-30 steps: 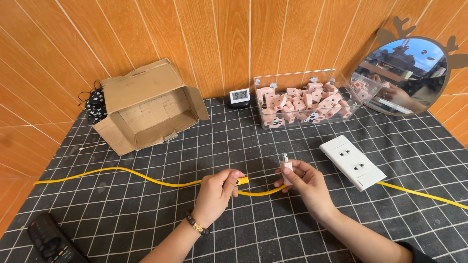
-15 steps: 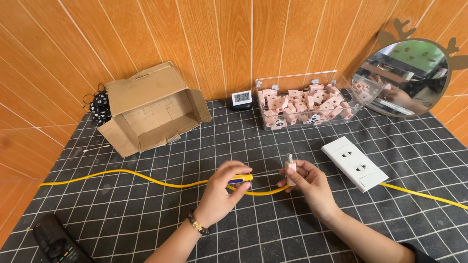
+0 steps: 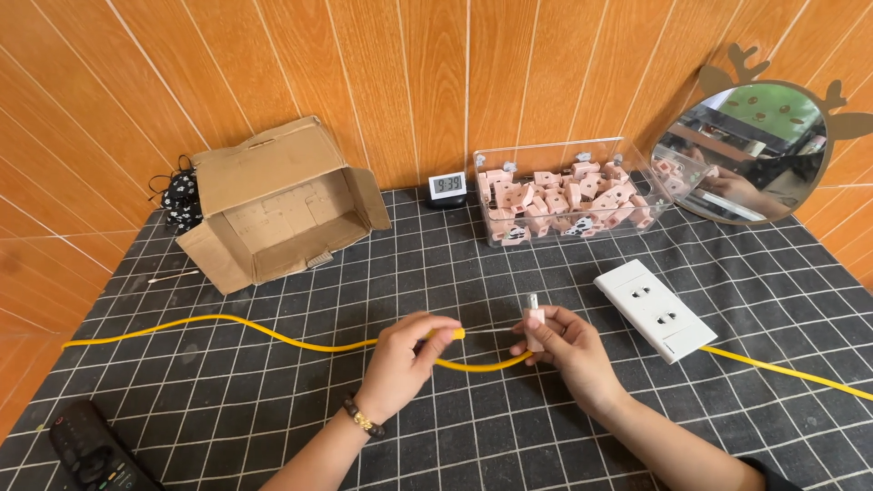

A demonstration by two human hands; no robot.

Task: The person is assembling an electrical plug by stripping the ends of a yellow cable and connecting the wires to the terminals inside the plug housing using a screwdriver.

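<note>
My left hand is closed around a yellow cable near its middle, thumb tip at the cable's bend. My right hand pinches a small pink plug adapter held upright, its two metal prongs pointing up. The cable sags between both hands over the black grid mat and runs off to the left and right edges. A white double power socket strip lies just right of my right hand, joined to the yellow cable.
An open cardboard box lies on its side at back left. A clear bin with several pink adapters stands at back centre, a small digital clock beside it. A round mirror leans at back right. A black remote lies front left.
The view has shifted slightly. My left hand has closed more over the cable, and my right hand holds the adapter at about the same spot.
</note>
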